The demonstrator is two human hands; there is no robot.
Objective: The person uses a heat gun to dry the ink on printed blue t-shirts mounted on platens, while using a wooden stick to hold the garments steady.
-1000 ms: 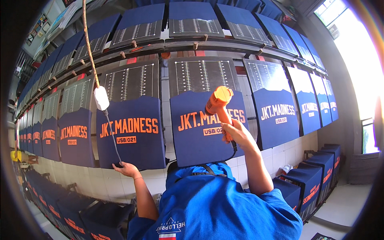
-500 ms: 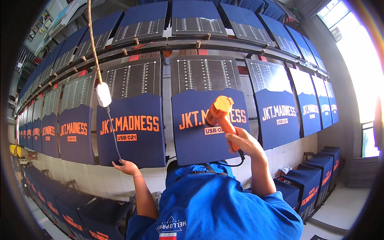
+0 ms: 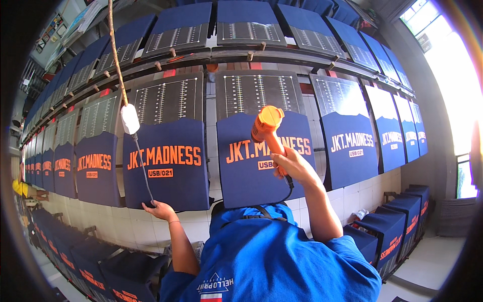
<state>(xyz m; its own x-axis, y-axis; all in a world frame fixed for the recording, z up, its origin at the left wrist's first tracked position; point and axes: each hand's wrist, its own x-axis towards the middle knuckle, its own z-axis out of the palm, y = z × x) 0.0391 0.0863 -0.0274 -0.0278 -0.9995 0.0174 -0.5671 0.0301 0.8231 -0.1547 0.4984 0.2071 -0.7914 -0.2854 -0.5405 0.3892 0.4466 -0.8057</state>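
My right hand [image 3: 297,168] is wrapped round the handle of an orange hair dryer [image 3: 271,119]. The dryer is over the dark blue shirt [image 3: 266,189] in front of me, hiding part of its orange lettering. A black power cord [image 3: 143,166] runs down from a white connector [image 3: 130,119] to my left hand [image 3: 162,210], whose fingers are closed on it. That hand is at the near edge of the neighbouring blue shirt [image 3: 166,194], printed in orange. Each shirt lies on a dark board [image 3: 259,95] with white scale marks.
More shirt-covered boards stand in rows to both sides, those on the right [image 3: 350,146] with white lettering. A rail with pegs [image 3: 191,56] separates the far row [image 3: 249,32]. Behind me are further printed shirts [image 3: 402,219]. At far left, a person in yellow [image 3: 20,187] is partly visible.
My right hand has shifted left and slightly away from me with the hair dryer, uncovering more of the lettering's right end. My left hand stays nearly in place.
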